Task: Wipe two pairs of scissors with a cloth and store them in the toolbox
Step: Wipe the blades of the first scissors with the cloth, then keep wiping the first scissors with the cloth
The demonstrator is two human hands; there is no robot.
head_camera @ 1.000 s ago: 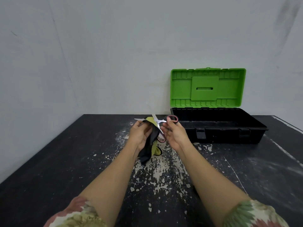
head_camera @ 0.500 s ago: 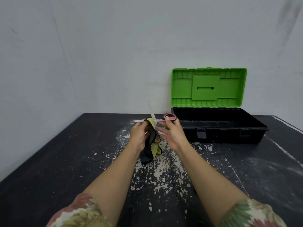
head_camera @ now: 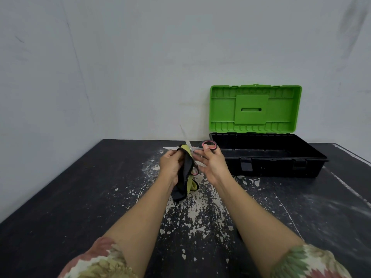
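My right hand [head_camera: 213, 163] holds a pair of scissors [head_camera: 209, 145] by their black handles with pink lining, blades spread apart. One blade points left, the other up. My left hand [head_camera: 171, 163] grips a black and yellow cloth [head_camera: 185, 177] pressed around the blades near the pivot, and the cloth hangs down toward the table. The toolbox [head_camera: 269, 159] stands just right of my hands with its green lid [head_camera: 255, 109] raised against the wall. I see no second pair of scissors.
The black table [head_camera: 84, 197] has worn, flaking white patches under my arms. Grey walls close the back and left sides. The toolbox's black base looks empty where its inside shows.
Both hands have lifted slightly with the scissors. The blades have spread wider, one now pointing up, and the cloth has slid along them.
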